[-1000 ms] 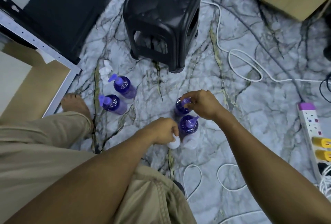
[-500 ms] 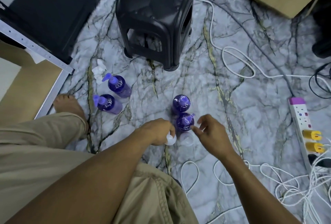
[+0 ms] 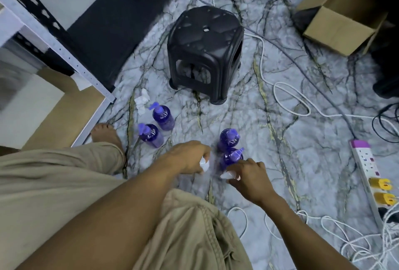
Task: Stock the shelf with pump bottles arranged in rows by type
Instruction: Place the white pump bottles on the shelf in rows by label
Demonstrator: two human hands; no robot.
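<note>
Several purple pump bottles stand on the marble-patterned floor: two on the left (image 3: 163,116) (image 3: 150,135) and two in the middle (image 3: 228,139) (image 3: 232,157). My left hand (image 3: 190,157) grips the white pump top of a clear bottle (image 3: 204,165). My right hand (image 3: 248,175) pinches the top of a second clear bottle (image 3: 226,175), right beside the nearest purple one. Both clear bottles' bodies are blurred and mostly hidden by my hands. The metal shelf (image 3: 54,38) stands at the left.
A black plastic stool (image 3: 205,53) stands just behind the bottles. White cables (image 3: 287,101) loop over the floor at the right, by a power strip (image 3: 371,174). An open cardboard box (image 3: 341,21) lies at the far right. My bare foot (image 3: 105,134) rests near the shelf corner.
My right hand left the far middle purple bottle, drew back toward me and now pinches the second clear bottle's top. My left hand kept its grip. The view tilted up.
</note>
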